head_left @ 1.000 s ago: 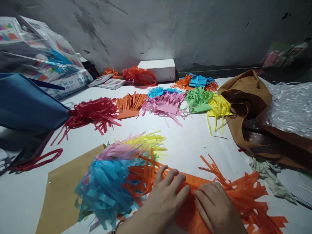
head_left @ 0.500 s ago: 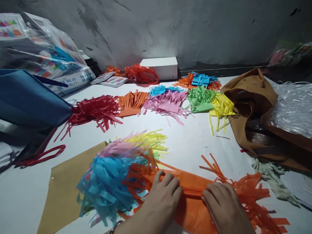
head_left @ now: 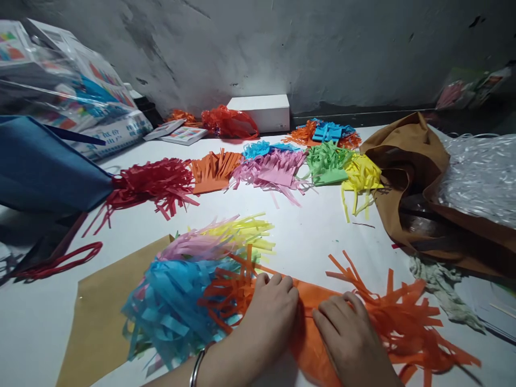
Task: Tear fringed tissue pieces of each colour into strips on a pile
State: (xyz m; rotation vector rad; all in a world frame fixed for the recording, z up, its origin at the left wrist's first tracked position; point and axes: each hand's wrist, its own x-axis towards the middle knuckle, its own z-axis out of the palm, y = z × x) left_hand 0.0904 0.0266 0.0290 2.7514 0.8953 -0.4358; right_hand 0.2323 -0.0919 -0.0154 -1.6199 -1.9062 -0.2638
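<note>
Both my hands press on a sheet of orange fringed tissue paper (head_left: pixel 387 322) lying on the white table (head_left: pixel 314 231) at the near edge. My left hand (head_left: pixel 270 312) has its fingers curled over the paper's folded middle band. My right hand (head_left: pixel 346 338) grips the same band just to the right, fingers bent down on it. Orange fringe strips spread out to both sides of my hands. A bundle of blue, pink and yellow fringed paper (head_left: pixel 189 279) lies just left of my left hand, on a tan sheet (head_left: pixel 100 317).
Further back lie red (head_left: pixel 153 183), orange (head_left: pixel 213 169), pink (head_left: pixel 274 172), green (head_left: pixel 328 164) and yellow (head_left: pixel 360 177) fringed piles. A brown bag (head_left: pixel 415 177) with clear plastic stands at the right, blue fabric (head_left: pixel 44 166) at the left, a white box (head_left: pixel 262 112) by the wall.
My hands have drawn closer together on the orange paper and shifted slightly left. The right-hand fringe has spread and lifted a little.
</note>
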